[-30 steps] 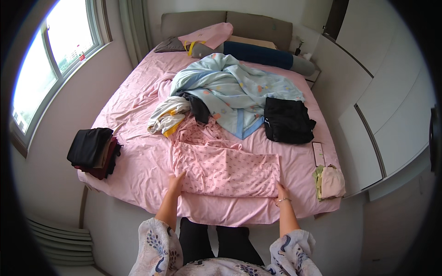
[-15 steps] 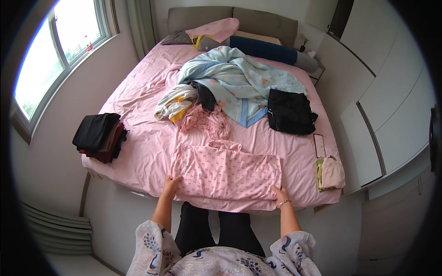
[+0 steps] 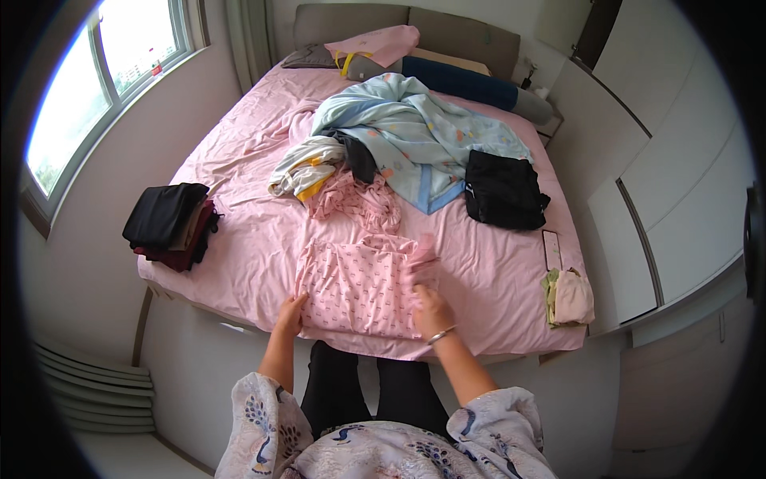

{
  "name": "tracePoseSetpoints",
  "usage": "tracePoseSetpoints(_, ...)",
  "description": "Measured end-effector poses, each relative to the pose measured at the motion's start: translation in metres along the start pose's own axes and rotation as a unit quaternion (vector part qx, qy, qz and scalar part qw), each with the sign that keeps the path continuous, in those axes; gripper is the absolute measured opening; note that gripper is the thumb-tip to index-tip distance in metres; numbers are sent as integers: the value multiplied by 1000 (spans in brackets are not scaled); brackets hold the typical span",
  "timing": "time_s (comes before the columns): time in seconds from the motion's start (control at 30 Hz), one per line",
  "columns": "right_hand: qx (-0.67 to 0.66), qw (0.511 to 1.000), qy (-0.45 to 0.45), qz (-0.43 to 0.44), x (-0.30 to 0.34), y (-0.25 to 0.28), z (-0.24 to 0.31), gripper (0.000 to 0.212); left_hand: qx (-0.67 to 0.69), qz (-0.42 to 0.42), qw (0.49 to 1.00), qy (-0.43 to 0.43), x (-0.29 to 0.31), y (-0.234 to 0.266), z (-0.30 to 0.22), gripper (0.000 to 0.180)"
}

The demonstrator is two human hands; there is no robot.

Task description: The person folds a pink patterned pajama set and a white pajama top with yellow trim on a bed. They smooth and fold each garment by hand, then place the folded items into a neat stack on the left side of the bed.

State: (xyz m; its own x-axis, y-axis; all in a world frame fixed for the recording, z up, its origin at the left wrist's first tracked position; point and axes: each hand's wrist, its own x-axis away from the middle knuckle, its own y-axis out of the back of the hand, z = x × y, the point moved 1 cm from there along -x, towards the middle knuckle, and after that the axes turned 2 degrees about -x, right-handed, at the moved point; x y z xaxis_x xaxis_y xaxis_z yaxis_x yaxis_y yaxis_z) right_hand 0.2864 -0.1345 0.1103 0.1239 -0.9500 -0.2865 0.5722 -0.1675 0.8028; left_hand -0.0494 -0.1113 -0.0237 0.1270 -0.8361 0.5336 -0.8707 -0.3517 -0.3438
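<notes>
A pink shirt point(image 3: 355, 287) with a small dark print lies folded at the near edge of the bed, its collar on the far side. My left hand point(image 3: 292, 314) is closed on its near left corner. With my right hand point(image 3: 432, 311) I hold the right side, which is turned inward over the middle; that flap is blurred by motion and partly raised. Just beyond the collar lies a crumpled pink garment point(image 3: 359, 203), beside a white and yellow garment point(image 3: 307, 166) and a dark grey one point(image 3: 359, 160).
A stack of dark folded clothes point(image 3: 166, 217) sits at the bed's left edge. To the right lie folded black clothes point(image 3: 503, 191), a phone point(image 3: 551, 250) and small folded clothes point(image 3: 573, 297). A light blue blanket point(image 3: 431, 132) is heaped farther back, before a long bolster point(image 3: 459, 82).
My right hand has moved left and inward, bringing the shirt's right side over the middle. The shirt is now narrower. My left hand stays at the left corner.
</notes>
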Motion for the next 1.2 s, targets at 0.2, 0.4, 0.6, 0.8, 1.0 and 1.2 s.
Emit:
tracePoseSetpoints(0.2,52,987,27,151,11,-50,30,40,8,35,999,10,-3,2,6,22)
tracePoseSetpoints(0.4,41,992,118,11,-19,-36,1,56,12,30,999,4,6,-3,-1,21)
tracePoseSetpoints(0.6,167,957,-49,231,-37,-80,-8,68,-13,25,1000,7,-1,-1,-1,21)
tracePoseSetpoints(0.8,41,992,76,94,-28,-66,-46,56,-33,21,999,24,1,-4,-11,19)
tracePoseSetpoints(1.0,-39,998,12,-40,25,-15,-77,49,-91,75,988,-97,26,-42,-40,17)
tracePoseSetpoints(1.2,-78,994,-66,-48,49,-21,-110,39,-350,118,893,-259,76,-136,-64,31)
